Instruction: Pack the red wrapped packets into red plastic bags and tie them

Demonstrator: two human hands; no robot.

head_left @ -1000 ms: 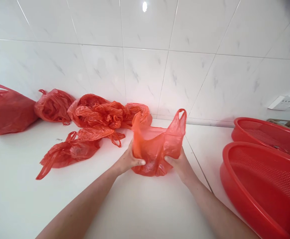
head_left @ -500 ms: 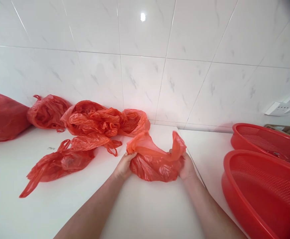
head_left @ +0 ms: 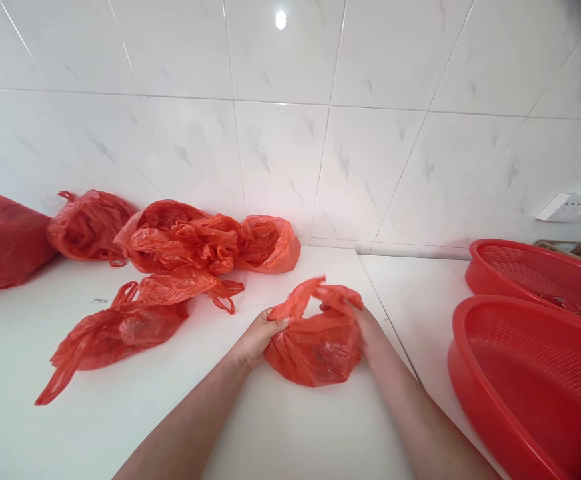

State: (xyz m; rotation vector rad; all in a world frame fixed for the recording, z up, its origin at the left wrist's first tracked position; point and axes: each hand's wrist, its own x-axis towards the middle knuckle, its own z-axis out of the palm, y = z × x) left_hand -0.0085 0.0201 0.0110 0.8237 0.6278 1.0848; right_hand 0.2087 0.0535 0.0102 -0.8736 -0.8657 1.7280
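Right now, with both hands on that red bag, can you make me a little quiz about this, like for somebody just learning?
1. True or false: only the left hand has a grip on the red bag in the middle.

2. Fill the gap: behind the white tabletop, the wall is covered with pale ____.

3. Pick one: where do the two red baskets stand?
A) to the left of both hands
B) to the right of the red bag
C) between the two hands

Key:
1. False; the right hand has a grip on it too.
2. Tiles.
3. B.
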